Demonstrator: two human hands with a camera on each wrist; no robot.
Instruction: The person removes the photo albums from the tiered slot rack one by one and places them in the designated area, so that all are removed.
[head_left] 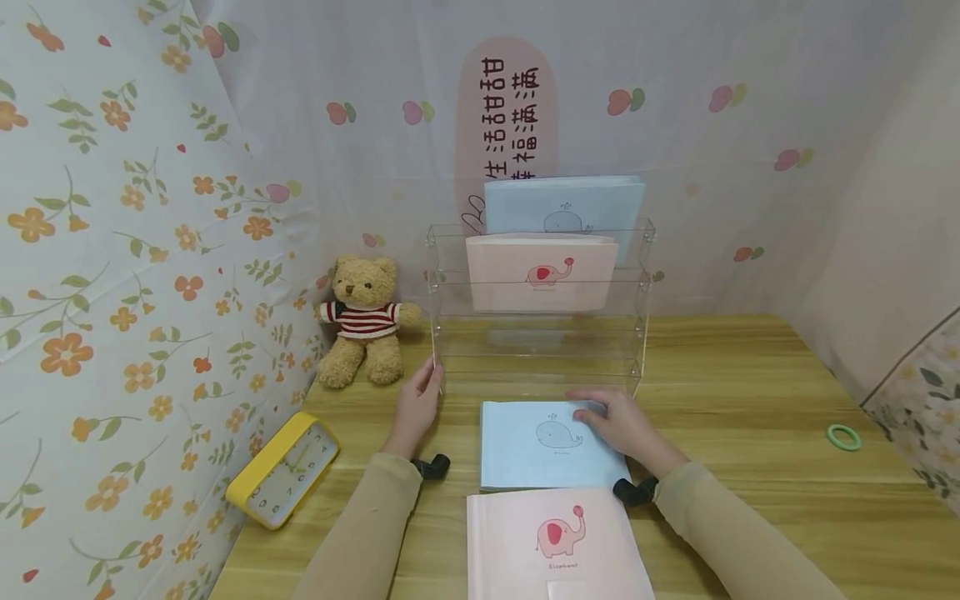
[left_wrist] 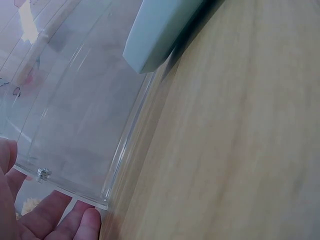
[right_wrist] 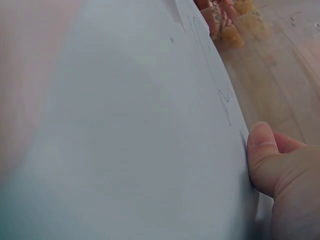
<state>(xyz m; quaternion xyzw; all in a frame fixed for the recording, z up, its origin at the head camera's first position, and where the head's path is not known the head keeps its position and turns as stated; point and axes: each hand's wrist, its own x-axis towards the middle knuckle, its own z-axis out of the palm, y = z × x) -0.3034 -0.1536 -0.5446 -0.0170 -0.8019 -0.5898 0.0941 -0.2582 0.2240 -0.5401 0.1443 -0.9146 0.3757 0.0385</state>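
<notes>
My left hand [head_left: 417, 408] holds the lower left side of a clear acrylic rack [head_left: 437, 329]. In the left wrist view its thumb and fingers lie on opposite sides of the rack's side panel [left_wrist: 75, 192]. A light blue book [head_left: 513, 450] with a whale on its cover lies on the table before the rack. My right hand [head_left: 624, 429] grips it at the far right corner, thumb [right_wrist: 262, 155] against the cover's edge. Closer to me lies a pink elephant book [head_left: 510, 542], close to the blue one's near edge.
Another pink elephant book [head_left: 495, 279] stands in the rack's upper part, with a second blue whale book [head_left: 517, 207] behind it. A teddy bear [head_left: 363, 321] sits left of the rack. A yellow clock [head_left: 258, 475] stands at the left, and a green ring [head_left: 831, 439] lies far right.
</notes>
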